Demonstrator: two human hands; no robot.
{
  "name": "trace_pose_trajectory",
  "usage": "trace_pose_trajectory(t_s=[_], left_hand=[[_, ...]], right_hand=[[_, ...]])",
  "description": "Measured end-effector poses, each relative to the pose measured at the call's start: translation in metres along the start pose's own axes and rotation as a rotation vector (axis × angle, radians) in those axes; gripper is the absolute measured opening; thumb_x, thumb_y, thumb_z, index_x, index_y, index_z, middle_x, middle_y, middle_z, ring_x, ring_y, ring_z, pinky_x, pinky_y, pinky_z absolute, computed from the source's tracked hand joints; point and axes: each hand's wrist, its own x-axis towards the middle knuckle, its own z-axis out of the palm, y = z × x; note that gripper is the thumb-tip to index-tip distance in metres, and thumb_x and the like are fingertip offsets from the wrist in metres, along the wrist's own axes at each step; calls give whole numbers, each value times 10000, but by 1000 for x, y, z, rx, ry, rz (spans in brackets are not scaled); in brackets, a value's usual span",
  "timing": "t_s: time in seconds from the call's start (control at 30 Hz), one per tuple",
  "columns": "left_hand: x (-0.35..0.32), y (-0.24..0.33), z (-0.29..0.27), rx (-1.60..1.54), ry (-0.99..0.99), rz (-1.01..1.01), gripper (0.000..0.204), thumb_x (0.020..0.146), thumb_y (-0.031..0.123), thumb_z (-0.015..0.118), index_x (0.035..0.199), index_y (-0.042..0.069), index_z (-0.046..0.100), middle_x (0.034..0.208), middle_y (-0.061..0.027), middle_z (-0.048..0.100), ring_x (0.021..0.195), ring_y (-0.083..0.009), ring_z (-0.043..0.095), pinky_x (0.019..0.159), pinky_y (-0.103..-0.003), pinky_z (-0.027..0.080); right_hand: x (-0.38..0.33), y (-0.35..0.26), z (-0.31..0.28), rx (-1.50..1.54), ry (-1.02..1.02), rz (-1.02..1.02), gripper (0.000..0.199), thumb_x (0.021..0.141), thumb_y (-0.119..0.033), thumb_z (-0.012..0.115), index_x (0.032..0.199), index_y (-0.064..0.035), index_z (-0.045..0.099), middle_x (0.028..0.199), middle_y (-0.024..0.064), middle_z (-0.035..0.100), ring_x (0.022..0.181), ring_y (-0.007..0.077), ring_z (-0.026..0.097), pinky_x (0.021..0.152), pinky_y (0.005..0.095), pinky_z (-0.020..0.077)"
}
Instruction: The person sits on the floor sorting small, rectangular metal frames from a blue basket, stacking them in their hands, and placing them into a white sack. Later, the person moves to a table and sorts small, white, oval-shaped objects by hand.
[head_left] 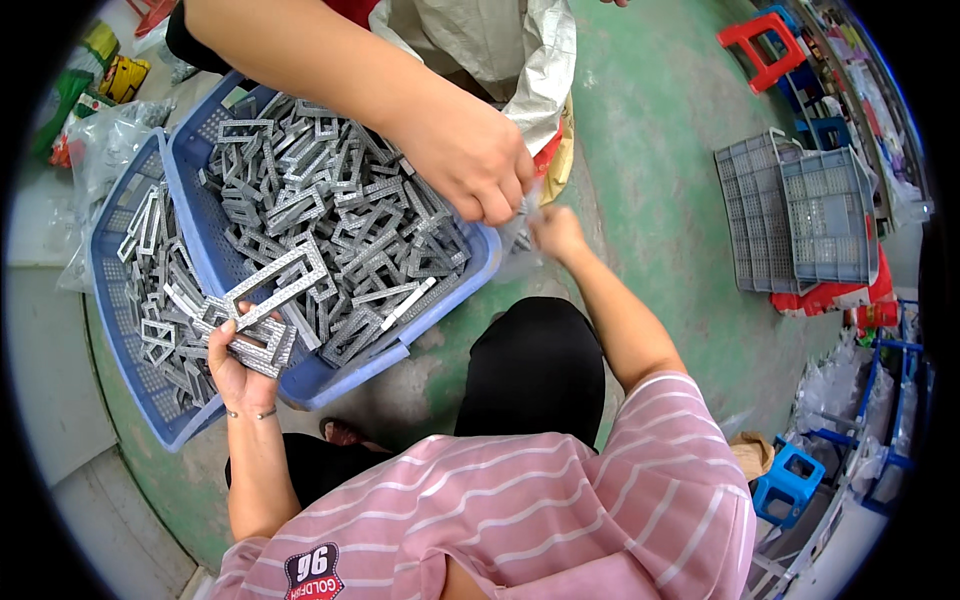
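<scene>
- Head view, the thing in hand: a small stack of grey plastic frames (272,292), long open rectangles with perforated rims, sits at the left centre of the frame over the near corner of a blue basket (478,268) heaped with the same parts.
- Handling, as I judge it: each frame looks light and stiff but thin-walled, so it would likely flex or snap if twisted. The loose ones interlock in the heap and would snag when pulled. I'd take hold across the long sides of a squared-up stack, not by one corner.
- My left hand (240,368) is palm up under the stack's lower end, fingers curled around it and thumb on top, wrist bent back, forearm rising from the lower left.
- My right hand (556,232) reaches toward upper centre with the arm nearly straight. Its fingertips are pressed together on what seems to be thin clear film, too faint to be sure.
- A co-worker's hand (470,160) comes down from the top edge, fingers bunched just beside my right one.
- Around: a second blue basket (120,335) at the left, a white sack (535,60) at top centre, grey crates (800,210) on the green floor (660,150) at the right.
</scene>
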Motion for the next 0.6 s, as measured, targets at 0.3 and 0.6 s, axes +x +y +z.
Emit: trace_pose_trajectory(t_s=[0.3,0.6], left_hand=[[-3,1,-2,22,-48,-20,226,756,54,553,973,-8,527,905,-114,601,857,-248,586,846,-446,477],[-7,-1,5,-40,-38,-9,251,757,52,542,999,-6,507,903,-112,588,867,-239,576,852,-453,469]], right_hand=[[12,-45,-35,107,121,-315,108,698,-125,613,710,-18,599,639,97,601,606,197,579,538,325,455],[-1,-40,-65,426,-145,57,205,714,-73,616,913,-39,584,712,28,587,555,116,541,440,239,390]])
